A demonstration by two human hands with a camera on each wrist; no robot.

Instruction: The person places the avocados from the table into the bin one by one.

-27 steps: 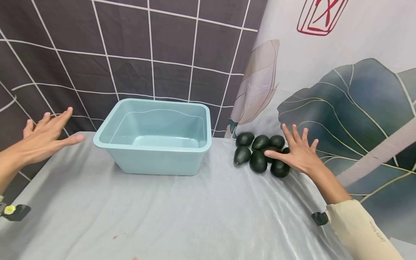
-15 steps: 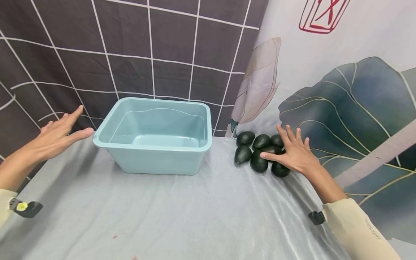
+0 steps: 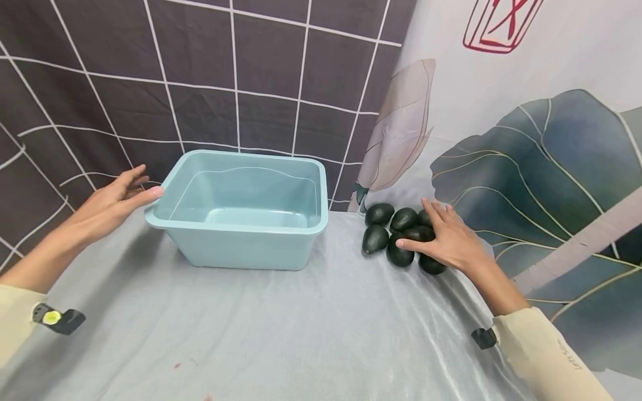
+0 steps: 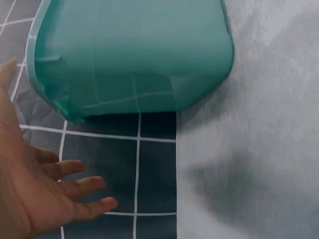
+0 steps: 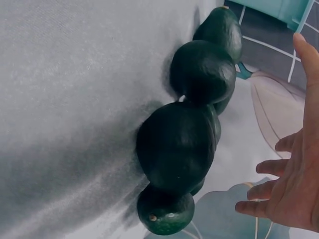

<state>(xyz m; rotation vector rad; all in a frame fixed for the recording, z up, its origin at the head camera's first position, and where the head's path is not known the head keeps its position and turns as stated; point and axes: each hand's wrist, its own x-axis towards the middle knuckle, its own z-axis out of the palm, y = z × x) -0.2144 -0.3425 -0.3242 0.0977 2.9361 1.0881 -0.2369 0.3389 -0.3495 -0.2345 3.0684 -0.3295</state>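
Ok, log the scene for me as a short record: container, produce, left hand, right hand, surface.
Container: light blue bin, upright
Produce: dark green avocados, clustered right of the bin
Left hand: beside the bin's left rim, apart from it, holding nothing
Right hand: by the avocados, apart from them, holding nothing
Surface: pale grey cloth

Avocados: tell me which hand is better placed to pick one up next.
The right hand, I'd judge: it is close to the avocados, fingers spread, holding nothing. The left hand is by the blue tub's opposite end, away from them.
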